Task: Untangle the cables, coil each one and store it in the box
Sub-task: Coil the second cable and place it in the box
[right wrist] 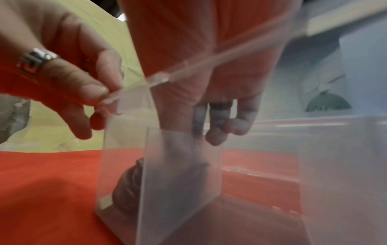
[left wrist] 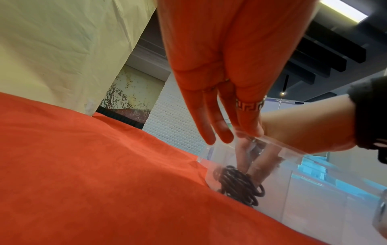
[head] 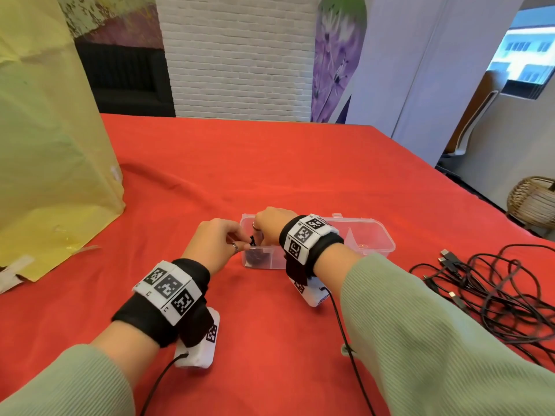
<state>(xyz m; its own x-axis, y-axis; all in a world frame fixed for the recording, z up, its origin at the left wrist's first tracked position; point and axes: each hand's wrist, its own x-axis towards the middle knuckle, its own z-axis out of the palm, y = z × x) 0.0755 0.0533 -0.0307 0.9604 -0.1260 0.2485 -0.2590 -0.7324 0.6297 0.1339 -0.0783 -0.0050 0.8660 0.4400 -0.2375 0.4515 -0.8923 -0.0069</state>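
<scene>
Two hands meet over the left end of the clear plastic box (head: 375, 235), which lies on the red-covered table (head: 270, 163) with its long axis running left to right across the person's front. The coiled cable (left wrist: 238, 184), a dark bundle of loops, sits at the bottom of the leftmost compartment, directly below the fingers of both hands. The right hand (head: 271, 220) reaches down past the rim into that compartment; its fingers (right wrist: 217, 131) curl downward above the coil, but through the cloudy wall it cannot be told whether they grasp the coil or merely press on it. The left hand (head: 216, 238) hovers at the box's left end wall, its fingers (left wrist: 209, 126) extended and relaxed at the rim; in the head view something small and dark shows at its fingertips, too small to identify. The tangle of cables (head: 492, 289) not yet sorted lies on the table well apart to the right of the box, beyond the right forearm. Judged from this layout, the right hand is the nearer one to that tangle, and the next reach would run rightward along the box's long axis, away from the filled compartment.
</scene>
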